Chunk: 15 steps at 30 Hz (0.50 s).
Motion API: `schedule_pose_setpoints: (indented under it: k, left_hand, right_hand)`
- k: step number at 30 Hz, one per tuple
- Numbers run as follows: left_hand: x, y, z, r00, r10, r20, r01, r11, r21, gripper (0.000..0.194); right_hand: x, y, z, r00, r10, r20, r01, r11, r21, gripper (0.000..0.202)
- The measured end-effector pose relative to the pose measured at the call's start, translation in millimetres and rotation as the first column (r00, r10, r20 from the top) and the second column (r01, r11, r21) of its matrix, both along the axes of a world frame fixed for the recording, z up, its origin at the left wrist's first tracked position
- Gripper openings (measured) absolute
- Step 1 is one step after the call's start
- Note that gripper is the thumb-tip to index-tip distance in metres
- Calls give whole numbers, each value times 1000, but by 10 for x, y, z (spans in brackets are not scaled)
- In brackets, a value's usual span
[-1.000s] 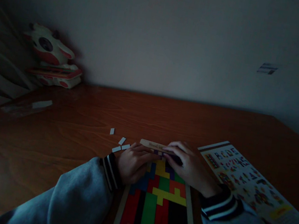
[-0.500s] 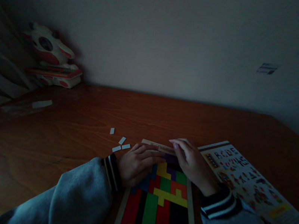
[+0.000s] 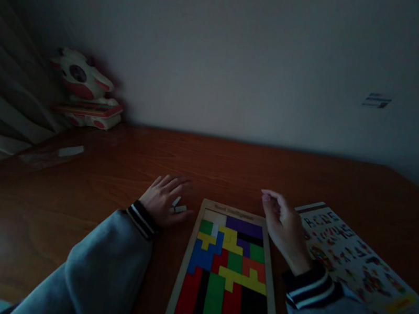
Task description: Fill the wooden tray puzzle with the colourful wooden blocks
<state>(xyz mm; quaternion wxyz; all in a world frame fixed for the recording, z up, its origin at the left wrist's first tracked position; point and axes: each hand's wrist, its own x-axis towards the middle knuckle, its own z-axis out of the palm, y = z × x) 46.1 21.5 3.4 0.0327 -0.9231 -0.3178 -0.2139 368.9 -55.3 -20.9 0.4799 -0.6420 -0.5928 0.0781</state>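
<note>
Dimly, a wall [image 3: 228, 64] backs table [image 3: 232, 166] and puzzle [image 3: 233, 260].

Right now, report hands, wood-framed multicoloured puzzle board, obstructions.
Left hand spread by small white rectangular pieces. Right hand beside wood-framed multicoloured puzzle board. Board flat, neither hand covering it.

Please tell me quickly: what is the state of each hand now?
Left hand: open, spread, near the white pieces.
Right hand: partly curled beside the board; grip cannot be told.

We've a lane across the far table [image 3: 231, 168], beyond the board [image 3: 232, 211]; right, the right grip [image 3: 283, 227] plugs the gap before the sheet [image 3: 359, 268]; left, the left grip [image 3: 162, 205] and white tiles [image 3: 180, 209] obstruct.
</note>
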Motion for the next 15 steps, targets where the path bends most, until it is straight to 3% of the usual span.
schedule_pose_setpoints:
  k: [3,6,10,15]
  left_hand:
    - [-248,67,-83,985,138,-103,-147,986,-78,93]
    - [-383,87,-215,959,217,-184,-247,955,-163,102]
    - [-379,102,-308,957,202,-211,-249,941,-228,89]
    - [-357,143,-254,996,57,-67,-74,957,-281,59]
  right_hand:
    - [4,9,-26,999,38,9,-38,999,-9,37]
    - [0,15,-53,998,67,15,-67,998,3,36]
    - [-26,15,-65,996,86,2,-86,996,10,35]
    - [-33,4,-41,995,101,25,-101,995,12,34]
